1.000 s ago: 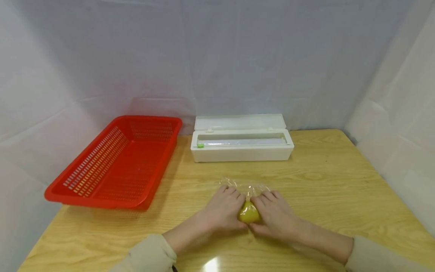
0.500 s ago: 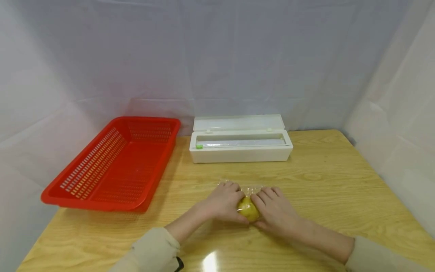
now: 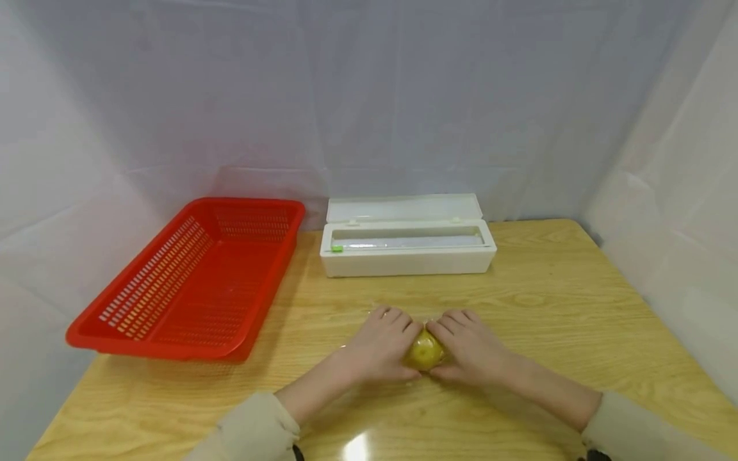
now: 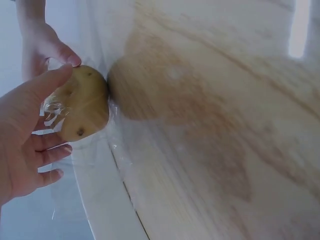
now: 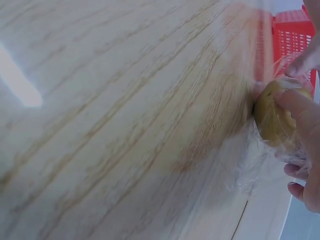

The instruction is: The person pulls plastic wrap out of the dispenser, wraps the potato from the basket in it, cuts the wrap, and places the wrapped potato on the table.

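Note:
A yellow-brown potato (image 3: 423, 352) with small dark eyes sits on the wooden table, between my two hands. Clear cling film (image 5: 246, 162) covers it, loose and crinkled where it spreads onto the table. From the left, my left hand (image 3: 382, 349) holds the wrapped potato, its thumb on the near side and fingers round the far side. My right hand (image 3: 471, 349) grips it from the right in the same way. In the left wrist view, the left thumb (image 4: 52, 82) lies along the potato's upper part while the other fingers reach beneath the film.
Behind the hands stands a white cling film dispenser (image 3: 409, 264), lid up, with a roll inside and a green slide cutter (image 3: 337, 249) at its left end. A red plastic basket (image 3: 281, 275) with slotted sides stands at the left. Pale sheeting hangs round the table.
The potato has turned between the hands, and the film that stood up beyond it is now gathered down under the fingers. Both hands stay on it at nearly the same spot.

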`<state>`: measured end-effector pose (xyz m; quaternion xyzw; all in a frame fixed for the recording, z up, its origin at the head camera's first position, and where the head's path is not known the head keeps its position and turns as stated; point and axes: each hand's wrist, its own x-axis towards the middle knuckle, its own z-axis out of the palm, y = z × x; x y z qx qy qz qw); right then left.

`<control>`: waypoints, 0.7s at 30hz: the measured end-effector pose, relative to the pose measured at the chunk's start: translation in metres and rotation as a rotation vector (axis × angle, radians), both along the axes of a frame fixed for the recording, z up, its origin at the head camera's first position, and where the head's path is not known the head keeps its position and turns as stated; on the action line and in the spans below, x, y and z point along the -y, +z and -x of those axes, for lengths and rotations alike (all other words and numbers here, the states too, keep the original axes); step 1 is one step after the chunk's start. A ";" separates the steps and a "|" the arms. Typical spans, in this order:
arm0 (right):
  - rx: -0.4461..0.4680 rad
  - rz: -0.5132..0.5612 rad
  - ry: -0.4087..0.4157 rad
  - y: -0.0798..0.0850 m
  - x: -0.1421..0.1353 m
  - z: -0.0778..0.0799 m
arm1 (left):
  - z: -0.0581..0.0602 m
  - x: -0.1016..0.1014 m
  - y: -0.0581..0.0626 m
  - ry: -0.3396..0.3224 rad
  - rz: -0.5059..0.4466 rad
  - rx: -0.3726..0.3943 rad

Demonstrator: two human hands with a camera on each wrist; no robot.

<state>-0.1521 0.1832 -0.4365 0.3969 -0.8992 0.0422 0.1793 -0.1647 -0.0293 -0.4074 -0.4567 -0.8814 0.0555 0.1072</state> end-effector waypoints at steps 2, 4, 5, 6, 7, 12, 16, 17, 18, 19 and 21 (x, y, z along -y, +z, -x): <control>-0.003 0.001 0.001 0.001 0.000 0.001 | 0.001 -0.001 -0.002 -0.005 -0.006 -0.028; -0.004 0.001 -0.003 0.001 0.000 0.001 | 0.002 -0.001 -0.005 -0.013 -0.012 -0.042; -0.004 0.001 -0.006 0.001 0.000 0.001 | 0.003 -0.002 -0.006 -0.013 -0.013 -0.040; -0.004 0.001 -0.012 0.001 0.001 0.001 | 0.005 -0.002 -0.006 -0.014 -0.016 -0.032; -0.008 -0.001 -0.016 0.002 0.001 0.001 | 0.006 -0.003 -0.006 -0.012 -0.016 -0.019; -0.066 -0.026 -0.039 -0.001 0.002 -0.003 | 0.012 -0.005 -0.003 0.029 -0.015 0.149; -0.134 -0.045 -0.049 -0.004 0.004 -0.003 | 0.017 -0.006 -0.002 0.053 -0.029 0.271; -0.152 -0.047 -0.049 -0.005 0.004 -0.003 | 0.018 -0.006 -0.001 0.056 -0.040 0.297; -0.166 -0.045 -0.046 -0.006 0.004 -0.002 | 0.019 -0.006 -0.001 0.056 -0.048 0.318; -0.179 -0.040 -0.042 -0.006 0.004 -0.002 | 0.020 -0.006 -0.001 0.057 -0.055 0.335; -0.200 -0.031 -0.031 -0.006 0.004 0.000 | 0.022 -0.007 0.000 0.060 -0.068 0.371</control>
